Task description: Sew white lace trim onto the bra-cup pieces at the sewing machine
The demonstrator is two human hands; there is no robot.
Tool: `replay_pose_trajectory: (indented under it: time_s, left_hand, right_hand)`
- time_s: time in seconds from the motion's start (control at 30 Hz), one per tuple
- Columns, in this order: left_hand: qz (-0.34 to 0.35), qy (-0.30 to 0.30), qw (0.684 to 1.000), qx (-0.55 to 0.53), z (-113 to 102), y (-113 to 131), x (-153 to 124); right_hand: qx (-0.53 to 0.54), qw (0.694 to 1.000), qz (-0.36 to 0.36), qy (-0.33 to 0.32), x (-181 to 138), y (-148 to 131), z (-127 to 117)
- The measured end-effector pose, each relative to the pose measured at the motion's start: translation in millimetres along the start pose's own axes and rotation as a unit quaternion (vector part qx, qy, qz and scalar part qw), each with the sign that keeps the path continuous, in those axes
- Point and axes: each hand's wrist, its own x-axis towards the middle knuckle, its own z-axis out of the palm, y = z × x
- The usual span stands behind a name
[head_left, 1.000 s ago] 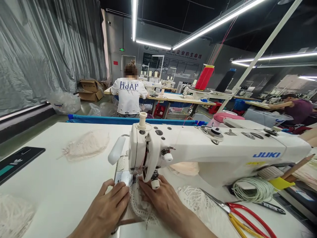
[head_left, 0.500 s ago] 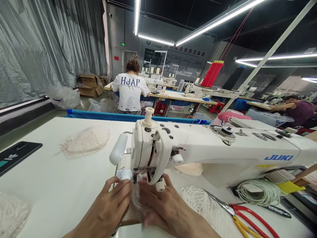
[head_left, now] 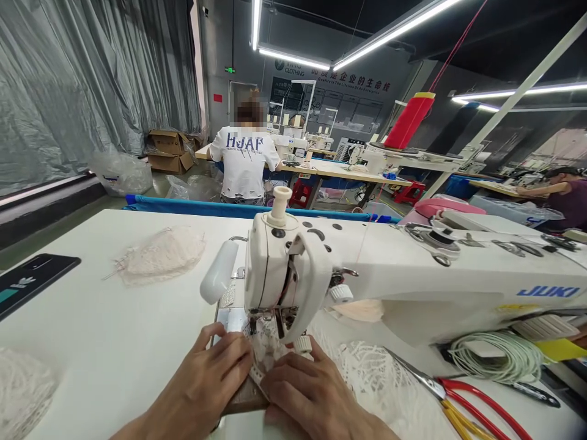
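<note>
A white sewing machine (head_left: 275, 275) stands in front of me, and white lace (head_left: 268, 342) lies under its needle and presser foot. My left hand (head_left: 208, 373) is left of the needle, its fingers bent and closed on the lace's left edge. My right hand (head_left: 309, 385) sits just right of and below the needle, its curled fingers gripping the lace. The thumbs and the underside of the lace are hidden. More lace with loose strands (head_left: 371, 366) spreads to the right of my right hand.
Red-and-yellow-handled scissors (head_left: 458, 397) lie at right, near a coil of pale cord (head_left: 495, 357). A cream lace piece (head_left: 160, 255) and a phone (head_left: 34, 284) lie on the left of the table. Another lace bundle (head_left: 22, 391) is at lower left. A person (head_left: 245, 159) sits ahead.
My right hand has shifted slightly right and down from the needle, uncovering more lace under the machine head. My left hand stays nearly in place. The view has turned slightly.
</note>
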Motion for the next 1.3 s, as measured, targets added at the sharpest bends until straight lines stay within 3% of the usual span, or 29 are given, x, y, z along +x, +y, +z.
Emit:
replay_pose_trajectory:
  time_s: [0.4, 0.77, 1.03, 1.3]
  left_hand:
    - [0.019, 0.019, 0.999, 0.021, 5.4, -0.9, -3.9]
    - [0.033, 0.017, 0.998, 0.051, 0.7, 1.7, 4.5]
    - [0.026, 0.019, 0.999, 0.042, -1.0, -2.8, 10.3]
    - [-0.002, 0.008, 0.998, 0.06, 1.7, -16.7, 8.9]
  right_hand:
    - [-0.018, 0.998, -0.055, 0.017, -1.8, 5.8, 6.0]
    - [-0.012, 0.998, -0.062, 0.03, -1.8, 4.1, 11.5]
    - [-0.049, 0.996, 0.047, 0.05, 1.0, 5.8, 13.3]
    - [-0.117, 0.992, 0.044, 0.012, 0.1, 21.2, 23.1]
